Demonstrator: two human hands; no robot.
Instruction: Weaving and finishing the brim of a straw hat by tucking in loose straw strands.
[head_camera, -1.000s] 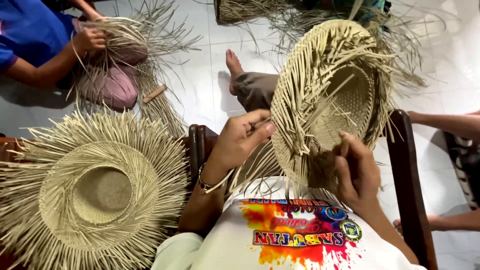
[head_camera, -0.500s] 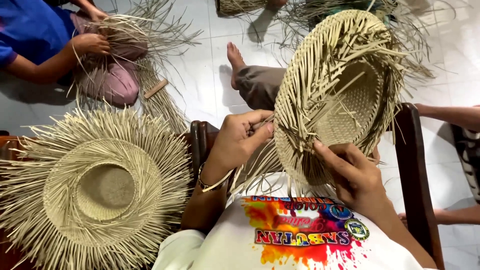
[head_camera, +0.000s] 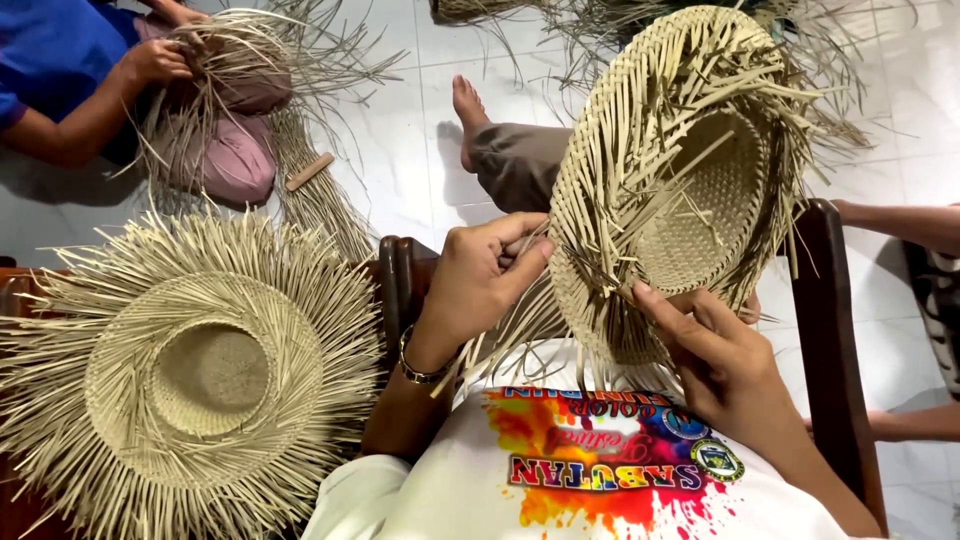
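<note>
At the centre right of the frame a half-woven straw hat (head_camera: 690, 190) stands on edge over the person's lap, its hollow crown facing the camera and loose strips bristling from its brim. The left hand (head_camera: 485, 275) pinches strips at the brim's left edge with fingers closed on them, while the right hand (head_camera: 715, 345) presses fingertips against the lower brim, gripping a strand. A second unfinished hat (head_camera: 200, 375) lies flat at lower left, and another person's hand (head_camera: 160, 60) works straw at upper left.
</note>
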